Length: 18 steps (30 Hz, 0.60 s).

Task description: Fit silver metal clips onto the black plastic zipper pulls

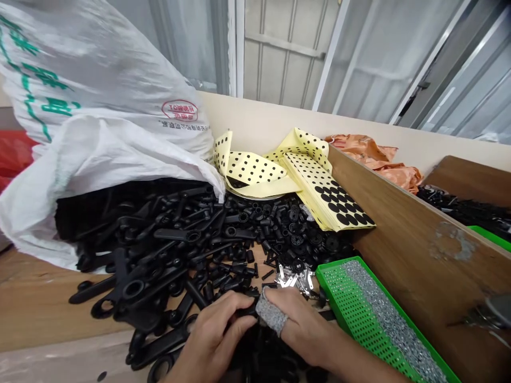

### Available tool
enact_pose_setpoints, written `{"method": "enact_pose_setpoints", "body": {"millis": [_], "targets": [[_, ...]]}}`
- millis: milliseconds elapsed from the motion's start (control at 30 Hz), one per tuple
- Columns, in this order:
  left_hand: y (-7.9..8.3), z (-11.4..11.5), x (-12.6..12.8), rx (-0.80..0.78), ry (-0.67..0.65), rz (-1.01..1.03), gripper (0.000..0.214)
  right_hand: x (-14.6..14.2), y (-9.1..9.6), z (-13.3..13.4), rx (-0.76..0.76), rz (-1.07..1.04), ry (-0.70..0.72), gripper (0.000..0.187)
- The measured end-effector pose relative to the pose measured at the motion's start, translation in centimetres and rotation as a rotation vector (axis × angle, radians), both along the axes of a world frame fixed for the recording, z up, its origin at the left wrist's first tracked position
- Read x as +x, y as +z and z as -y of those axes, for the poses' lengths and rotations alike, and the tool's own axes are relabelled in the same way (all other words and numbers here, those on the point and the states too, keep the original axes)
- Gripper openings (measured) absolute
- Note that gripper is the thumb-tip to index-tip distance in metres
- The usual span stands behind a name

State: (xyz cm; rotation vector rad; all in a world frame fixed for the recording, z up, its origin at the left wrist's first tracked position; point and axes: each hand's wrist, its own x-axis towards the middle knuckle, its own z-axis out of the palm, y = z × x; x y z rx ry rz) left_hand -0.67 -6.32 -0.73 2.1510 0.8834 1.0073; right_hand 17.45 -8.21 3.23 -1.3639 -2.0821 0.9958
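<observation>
My left hand [219,332] pinches a small black plastic part [250,308] between its thumb and fingers. Against the other end of that part, my right hand [299,322] is closed, its fingers curled and mostly hidden. A grey wrap [271,313] covers one digit of the right hand. The part's exact shape is hidden by the fingers. Long black plastic handles with ring ends [131,290] lie heaped left of my hands. Just beyond them are small silvery metal strips [295,279] and a pile of small black caps and cylinders [293,231].
A green perforated tray [351,314] holding small grey metal pieces [383,303] stands at right, beside a wooden divider board [399,229]. At left, a white woven sack [120,96] spills black handles. Yellow sheets of black round stickers [327,186] lie at the back, near an orange bag [371,154].
</observation>
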Motion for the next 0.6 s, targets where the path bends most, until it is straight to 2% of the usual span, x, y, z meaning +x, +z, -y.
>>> {"method": "enact_pose_setpoints", "body": {"millis": [133, 300, 400, 500, 600], "targets": [[0.3, 0.0, 0.0, 0.020, 0.056, -0.001, 0.010, -0.2, -0.6, -0.2, 0.017, -0.041, -0.037, 0.019], [0.1, -0.1, 0.2, 0.275, 0.027, 0.027, 0.017, -0.5, -1.8, -0.1, -0.028, -0.186, -0.067, 0.021], [0.1, -0.2, 0.1, 0.341, 0.015, 0.016, 0.017, -0.7, -1.6, 0.4, 0.041, -0.138, -0.097, 0.019], [0.5, -0.2, -0.1, 0.234, -0.002, 0.019, 0.015, -0.7, -1.2, 1.0, 0.146, -0.029, -0.090, 0.014], [0.8, -0.1, -0.3, 0.048, 0.005, -0.009, 0.010, -0.4, -1.5, 0.9, 0.218, 0.086, 0.005, 0.011]]}}
